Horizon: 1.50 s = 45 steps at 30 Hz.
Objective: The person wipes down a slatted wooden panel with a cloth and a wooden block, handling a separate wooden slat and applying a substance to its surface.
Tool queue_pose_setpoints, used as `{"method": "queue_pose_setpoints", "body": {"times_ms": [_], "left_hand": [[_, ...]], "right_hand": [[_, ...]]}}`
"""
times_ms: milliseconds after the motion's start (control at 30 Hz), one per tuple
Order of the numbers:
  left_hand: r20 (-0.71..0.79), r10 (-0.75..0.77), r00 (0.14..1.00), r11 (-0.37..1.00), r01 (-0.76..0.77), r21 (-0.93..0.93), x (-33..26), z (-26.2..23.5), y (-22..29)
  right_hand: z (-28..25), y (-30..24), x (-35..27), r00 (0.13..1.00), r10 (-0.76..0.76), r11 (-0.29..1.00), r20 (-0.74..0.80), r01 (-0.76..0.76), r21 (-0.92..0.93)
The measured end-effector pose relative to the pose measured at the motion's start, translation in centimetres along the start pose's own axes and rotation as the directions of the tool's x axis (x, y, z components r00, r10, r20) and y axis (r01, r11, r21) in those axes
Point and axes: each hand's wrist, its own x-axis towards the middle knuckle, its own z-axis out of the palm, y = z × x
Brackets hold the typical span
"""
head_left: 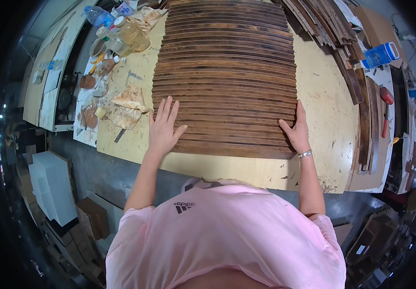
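A person's left hand rests palm down with fingers slightly spread and thumb held out, touching the left side of a broad row of dark brown wooden slats. The right hand lies at the opposite side, its fingers straight and close together along the slat ends, its thumb angled wide across the top; neither hand is closed around anything. A silvery bracelet circles the right wrist. The slats lie side by side, each running left to right, in the middle of a pale yellow counter, from just inside its near edge toward its far edge; their ends are slightly uneven. Near the left hand, toward the counter's left edge, sits a crumpled, brown-stained cloth, with a small yellowish block beyond it. At the far left corner are a bottle of yellowish liquid and a blue-tinted bottle. More loose dark wooden strips are piled at the far right corner, and others run down the right side. Along the right edge are a blue plastic jug and a red-handled tool. The person wears a pink T-shirt and stands at the near edge.
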Motion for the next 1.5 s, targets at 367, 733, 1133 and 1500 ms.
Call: {"method": "queue_pose_setpoints", "body": {"times_ms": [367, 733, 1133, 1500], "left_hand": [[0.005, -0.317, 0.948, 0.515, 0.177, -0.839, 4.4, -1.7, -6.1], [0.369, -0.261, 0.892, -0.059, 0.367, -0.928, 15.6, -0.5, -8.1], [0.429, -0.309, 0.849, -0.147, 0.403, -0.903, 22.9, -0.3, -10.2], [0.303, -0.248, 0.920, -0.016, 0.308, -0.951, 24.0, 2.1, -12.2]], "right_hand": [[-1.4, 4.0, 4.2, 0.993, 0.100, 0.676, 0.067, -0.117, 0.728], [-0.2, 2.3, 10.2, 0.978, 0.053, 0.651, 0.202, -0.187, 0.735], [-0.3, 1.3, 23.3, 0.977, 0.168, 0.569, 0.134, -0.207, 0.796], [-0.7, 0.3, 24.7, 0.986, 0.100, 0.643, 0.129, -0.164, 0.748]]}}
